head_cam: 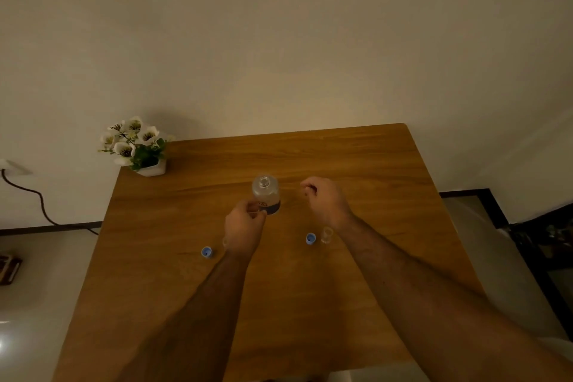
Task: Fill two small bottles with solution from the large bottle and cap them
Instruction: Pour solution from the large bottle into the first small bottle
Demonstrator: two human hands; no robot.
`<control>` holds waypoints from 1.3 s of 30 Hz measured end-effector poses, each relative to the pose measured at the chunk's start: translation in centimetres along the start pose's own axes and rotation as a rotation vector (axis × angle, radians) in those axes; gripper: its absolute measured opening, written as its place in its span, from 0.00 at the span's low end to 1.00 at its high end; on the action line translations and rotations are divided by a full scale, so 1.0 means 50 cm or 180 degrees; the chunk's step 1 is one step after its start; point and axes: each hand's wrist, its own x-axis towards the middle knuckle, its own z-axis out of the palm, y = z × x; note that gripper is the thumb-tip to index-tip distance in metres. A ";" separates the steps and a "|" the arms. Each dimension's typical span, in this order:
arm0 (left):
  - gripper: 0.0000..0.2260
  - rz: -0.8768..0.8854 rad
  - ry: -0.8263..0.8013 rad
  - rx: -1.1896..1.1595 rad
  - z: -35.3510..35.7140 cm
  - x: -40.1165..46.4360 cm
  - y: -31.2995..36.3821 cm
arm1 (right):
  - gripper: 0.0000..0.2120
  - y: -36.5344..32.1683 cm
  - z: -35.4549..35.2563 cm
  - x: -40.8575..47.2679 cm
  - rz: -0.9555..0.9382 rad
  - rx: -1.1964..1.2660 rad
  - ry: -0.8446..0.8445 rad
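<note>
**Large bottle open in the middle of the surface**

The large bottle (266,194) is stood upright, uncapped, at mid surface (356,158). Its lower part is touched by the left hand (245,226), fingers curled. The right hand (325,200) is held loosely curled just beside it, holding nothing. Two blue caps (206,251) (310,238) and a small bottle (326,234) are set nearer the front edge.

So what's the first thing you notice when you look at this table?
Two bare arms reach over the wooden table, and the left hand grips the big clear bottle, open-topped, in the middle. The right hand hovers curled beside it. Two blue caps lie nearer, and white flowers stand in the far left corner.
</note>
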 end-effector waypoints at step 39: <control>0.20 0.1402 -0.0490 -0.1484 -0.144 0.085 0.359 | 0.31 -0.181 -0.244 0.119 -0.0844 0.1538 -0.0048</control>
